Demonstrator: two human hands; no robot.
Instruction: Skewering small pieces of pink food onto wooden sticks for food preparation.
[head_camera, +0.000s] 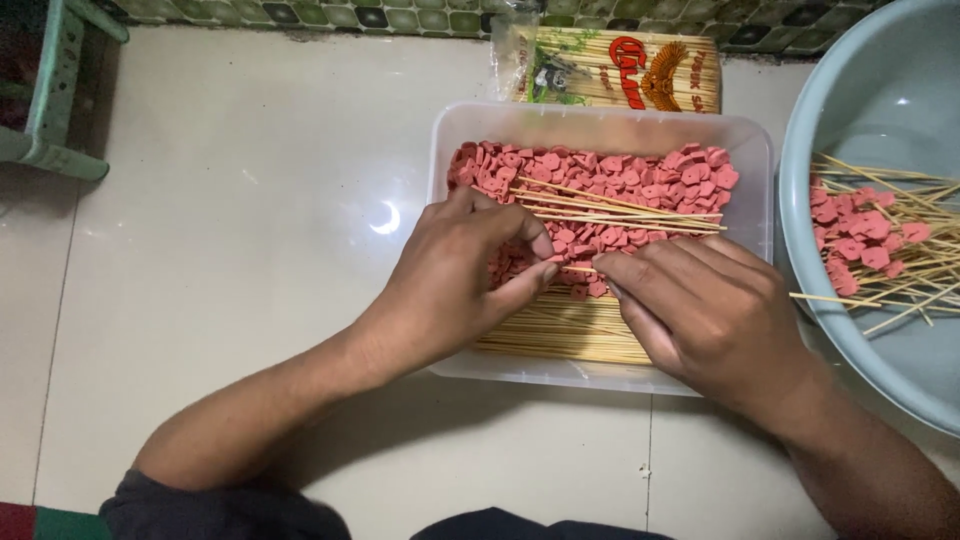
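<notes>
Pale glossy floor tiles lay under everything, with a band of small mosaic tiles along the far edge and a green stool leg at the far left. On the floor sat a clear plastic tray holding a heap of pink heart-shaped pieces on its far side and a bed of bamboo skewers on its near side. The person's left hand rested over the tray's left part, its fingertips pinched on one pink piece. The right hand met it from the right, fingers curled, apparently gripping a thin skewer, though little of it showed. A packet of skewers lay beyond the tray. At the right, a pale blue basin held finished skewers threaded with pink pieces.
</notes>
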